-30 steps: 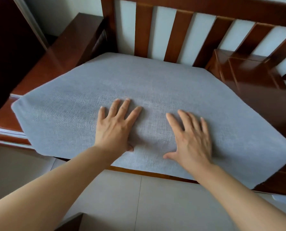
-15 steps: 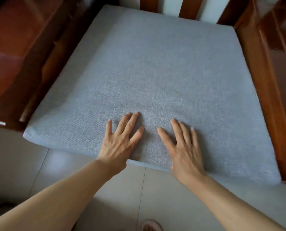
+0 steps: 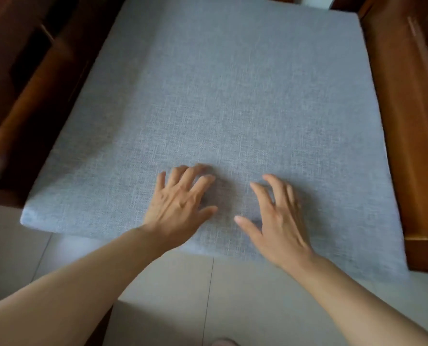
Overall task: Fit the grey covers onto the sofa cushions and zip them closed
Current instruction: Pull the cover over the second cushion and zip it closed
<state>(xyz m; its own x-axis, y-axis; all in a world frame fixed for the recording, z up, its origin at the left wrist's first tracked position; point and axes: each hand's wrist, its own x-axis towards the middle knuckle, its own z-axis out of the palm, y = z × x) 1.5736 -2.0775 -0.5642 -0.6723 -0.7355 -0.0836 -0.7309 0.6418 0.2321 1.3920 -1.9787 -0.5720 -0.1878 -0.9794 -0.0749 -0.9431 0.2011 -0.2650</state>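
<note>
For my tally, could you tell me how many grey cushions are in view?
1: the grey cushion lies on the wooden sofa frame, under both hands; others may be out of frame.

Single head-worn view — the camera sits above the front edge of the seat and looks steeply down and forward. It is close: the grey covered cushion (image 3: 233, 96) fills most of the field, cropped at the top. Both forearms enter from the bottom corners, the left hand (image 3: 180, 206) and right hand (image 3: 280, 221) lying near centre. The wooden sofa frame (image 3: 402, 121) bounds both sides; pale floor tiles (image 3: 208, 295) occupy the lower edge. Wide-angle bowing shows at the margins — no second view.
</note>
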